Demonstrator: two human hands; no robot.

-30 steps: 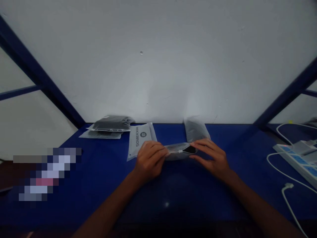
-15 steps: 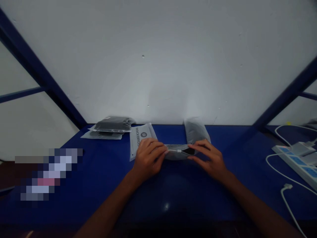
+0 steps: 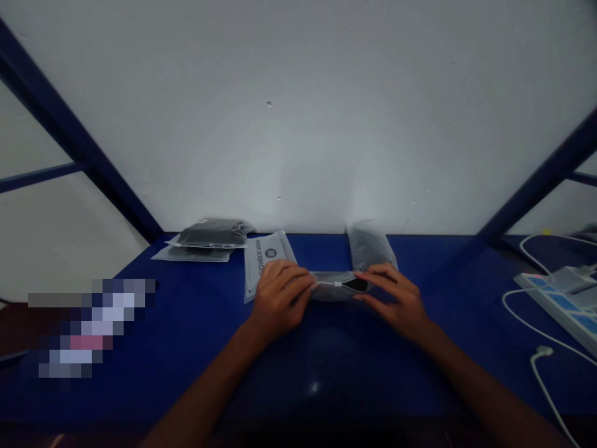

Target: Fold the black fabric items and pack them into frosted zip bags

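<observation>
Between my hands is a translucent zip bag [image 3: 329, 292] with a white slider on its top edge. Its mouth gapes at the right end, where a dark inside shows. My left hand [image 3: 282, 295] pinches the left end of the zip edge between thumb and fingers. At the right end, my right hand [image 3: 396, 295] grips the two sides of the opening, thumb below and fingers above. A white printed pouch [image 3: 268, 252] lies partly behind my left hand. Just beyond my right hand rests a grey frosted bag [image 3: 370, 246].
Stacked bags with dark contents [image 3: 212, 234] lie at the back left of the blue table [image 3: 298, 379]. On the right are a power strip [image 3: 559, 308] and white cables [image 3: 543, 351]. A pale wall [image 3: 317, 124] rises behind the table. A blurred patch covers the left side.
</observation>
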